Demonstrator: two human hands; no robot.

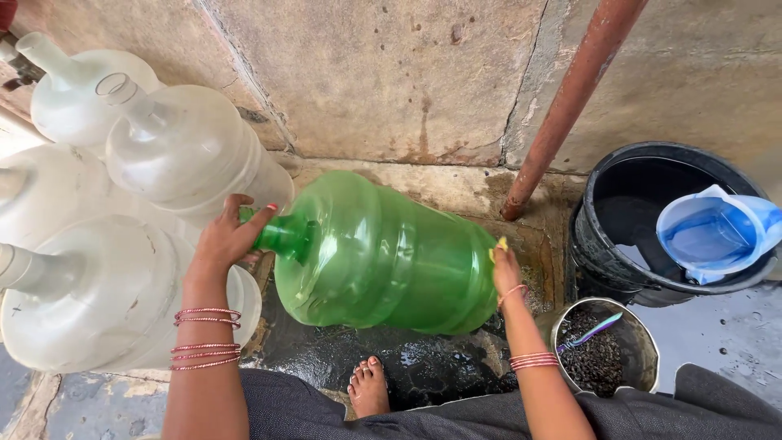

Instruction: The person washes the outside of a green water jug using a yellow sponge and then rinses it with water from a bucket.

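A large green translucent water jug [383, 253] lies tilted on its side over the wet ground, neck pointing left. My left hand [230, 236] is closed around its narrow neck. My right hand [506, 269] presses against the jug's base at the right, with a small yellow scrap between the fingers and the plastic. Both wrists carry red bangles. My bare foot [369, 387] stands on the wet patch just below the jug.
Several clear water jugs [183, 151] crowd the left side. A rusty pipe [570, 98] leans against the stone wall. At right stand a black bucket [607, 253] holding a blue jug [717, 232], and a small metal bucket [643, 346] of dark grit with a brush.
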